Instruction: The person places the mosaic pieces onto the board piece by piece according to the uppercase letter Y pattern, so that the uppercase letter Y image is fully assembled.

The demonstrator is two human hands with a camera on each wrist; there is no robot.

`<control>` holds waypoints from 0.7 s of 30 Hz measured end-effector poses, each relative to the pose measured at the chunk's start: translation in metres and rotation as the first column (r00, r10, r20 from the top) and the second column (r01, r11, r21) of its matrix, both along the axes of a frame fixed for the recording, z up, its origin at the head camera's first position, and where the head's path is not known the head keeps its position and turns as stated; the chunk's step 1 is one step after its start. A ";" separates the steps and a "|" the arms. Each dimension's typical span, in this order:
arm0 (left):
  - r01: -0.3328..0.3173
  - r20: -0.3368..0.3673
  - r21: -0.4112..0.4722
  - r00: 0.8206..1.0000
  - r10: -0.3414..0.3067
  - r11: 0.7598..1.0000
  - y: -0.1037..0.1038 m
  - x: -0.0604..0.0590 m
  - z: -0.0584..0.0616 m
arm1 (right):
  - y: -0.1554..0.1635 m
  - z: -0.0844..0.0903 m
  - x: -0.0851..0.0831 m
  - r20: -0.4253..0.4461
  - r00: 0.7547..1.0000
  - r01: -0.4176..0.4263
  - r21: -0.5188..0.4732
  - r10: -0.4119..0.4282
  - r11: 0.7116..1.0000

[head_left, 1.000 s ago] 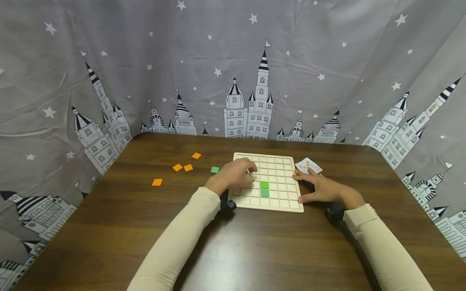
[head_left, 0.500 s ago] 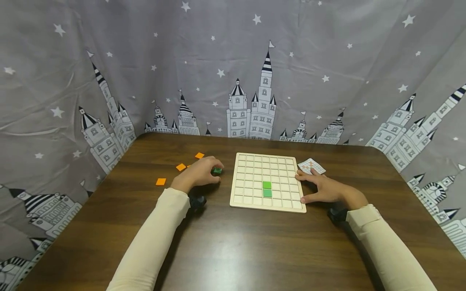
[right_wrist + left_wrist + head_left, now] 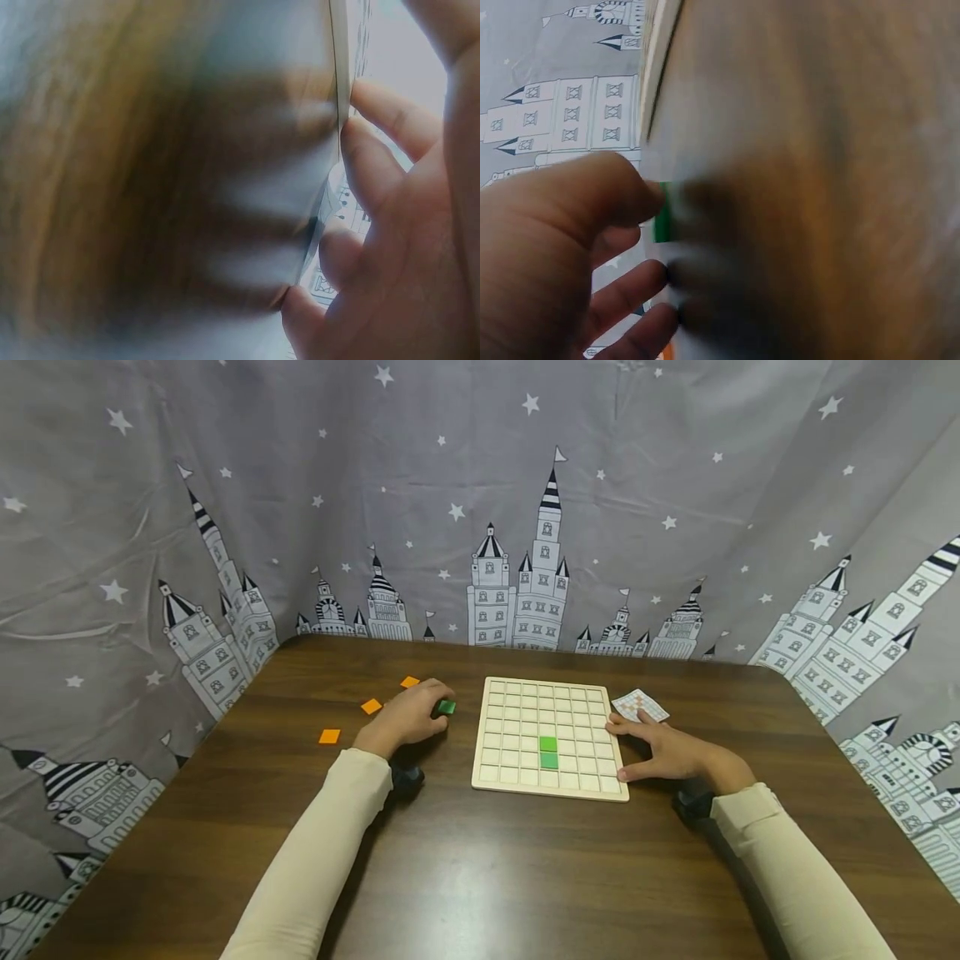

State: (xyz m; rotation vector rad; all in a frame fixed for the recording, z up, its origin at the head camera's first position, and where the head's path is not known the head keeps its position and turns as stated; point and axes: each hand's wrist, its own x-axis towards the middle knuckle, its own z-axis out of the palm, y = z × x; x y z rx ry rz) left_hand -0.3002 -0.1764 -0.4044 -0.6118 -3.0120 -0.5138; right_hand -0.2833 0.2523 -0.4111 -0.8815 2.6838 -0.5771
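In the head view my left hand [image 3: 408, 717] is at a green square tile [image 3: 447, 707] left of the board, thumb and fingers bent around it. The left wrist view shows the thumb tip against the green tile [image 3: 662, 214], the fingers partly behind it. A pale wooden grid board [image 3: 510, 781] lies flat on the table, with a light green tile [image 3: 548, 744] and a darker green tile [image 3: 549, 761] in adjoining cells. My right hand [image 3: 667, 753] rests at its right edge with fingers spread; in the right wrist view fingertips [image 3: 360, 94] touch that edge.
Orange square tiles [image 3: 329, 737] lie scattered on the brown table [image 3: 480, 877] at the left, one partly hidden behind my left hand. A card with an orange grid pattern [image 3: 640, 704] lies beyond my right hand. A grey castle-print curtain [image 3: 337, 468] hangs behind the table.
My left hand has moved left from above the board to the loose green tile, and stays there over the last half second. My right hand keeps its place at the board's edge.
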 end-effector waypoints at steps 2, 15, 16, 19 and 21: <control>0.006 0.001 -0.007 1.000 -0.006 1.000 0.000 0.000 -0.002 | -0.001 0.000 0.001 0.004 1.000 0.003 -0.006 -0.003 1.000; -0.008 0.032 -0.030 0.999 0.009 1.000 -0.004 0.008 0.004 | -0.005 0.001 0.009 0.010 1.000 0.021 -0.011 -0.020 1.000; -0.008 0.039 -0.027 0.999 0.009 1.000 -0.005 0.008 0.003 | -0.005 0.000 0.010 0.011 1.000 0.022 -0.009 -0.022 1.000; -0.006 0.057 -0.021 0.998 0.007 1.000 -0.005 0.007 0.003 | -0.006 0.000 0.012 0.017 0.999 0.027 -0.010 -0.027 1.000; 0.002 0.059 -0.006 0.998 -0.001 1.000 -0.004 0.006 0.005 | -0.007 -0.001 0.014 0.022 0.999 0.030 -0.012 -0.029 0.999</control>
